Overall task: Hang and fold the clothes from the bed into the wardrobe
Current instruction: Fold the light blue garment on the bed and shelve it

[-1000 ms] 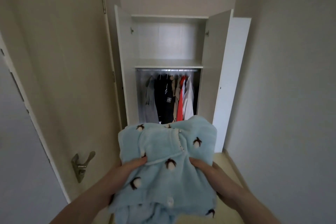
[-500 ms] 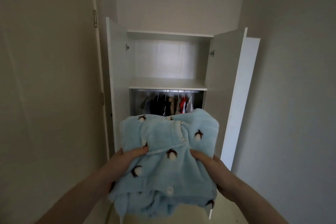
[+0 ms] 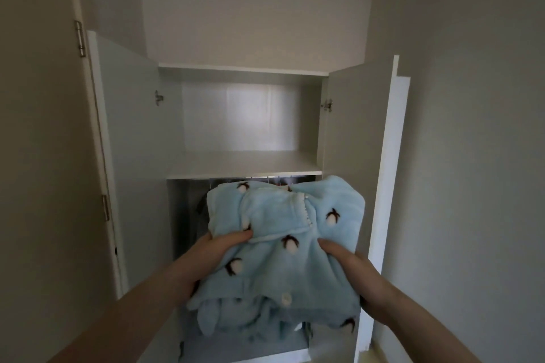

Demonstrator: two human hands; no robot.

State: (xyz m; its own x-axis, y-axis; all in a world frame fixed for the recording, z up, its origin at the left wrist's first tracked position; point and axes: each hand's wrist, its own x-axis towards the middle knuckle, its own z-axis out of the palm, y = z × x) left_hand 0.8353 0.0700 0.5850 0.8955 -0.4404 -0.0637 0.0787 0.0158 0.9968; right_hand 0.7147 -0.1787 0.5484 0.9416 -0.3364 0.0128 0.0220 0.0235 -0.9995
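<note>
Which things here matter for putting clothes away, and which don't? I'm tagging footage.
Job: left hand; right hand; blue garment held by both; wardrobe; shelf; rail.
Not: room door; wall.

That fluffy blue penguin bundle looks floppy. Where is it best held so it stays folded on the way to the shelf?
Best by its two side edges, one hand from each side, thumbs on top and fingers beneath. The folded penguin fleece garment is soft, and loose layers sag at its near edge, so one grip would probably let it unfold. The left hand and right hand hold it this way, below the bare wardrobe shelf.
</note>
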